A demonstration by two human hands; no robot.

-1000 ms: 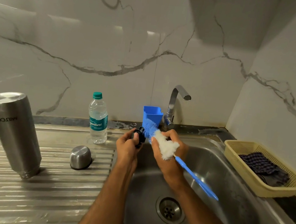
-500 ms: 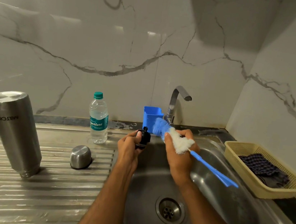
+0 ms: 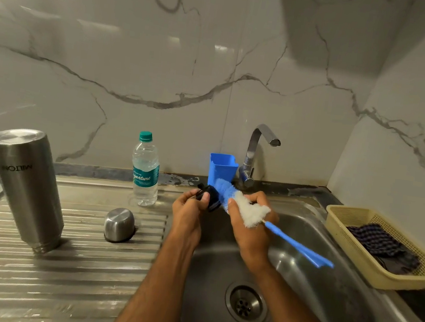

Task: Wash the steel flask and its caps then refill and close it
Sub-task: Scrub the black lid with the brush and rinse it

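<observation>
The steel flask [image 3: 25, 187] stands upside down on the ribbed drainboard at the left. A domed steel cap [image 3: 119, 225] lies mouth down beside it. Over the sink [image 3: 344, 299], my left hand [image 3: 188, 213] grips a small black inner cap [image 3: 210, 197]. My right hand [image 3: 251, 229] holds a blue bottle brush [image 3: 247, 208] by its white bristle section. The brush's blue bristle tip presses against the black cap, and its blue handle points down to the right.
A clear water bottle [image 3: 145, 172] with a green lid stands at the back of the drainboard. A blue cup [image 3: 221, 168] sits next to the tap [image 3: 257, 150]. A yellow basket [image 3: 382, 275] holding a dark cloth rests right of the sink. The drain [image 3: 245, 303] lies below my arms.
The brush swung away from the black cap half a second ago, and now its blue tip is back against the cap. Both hands stay over the sink.
</observation>
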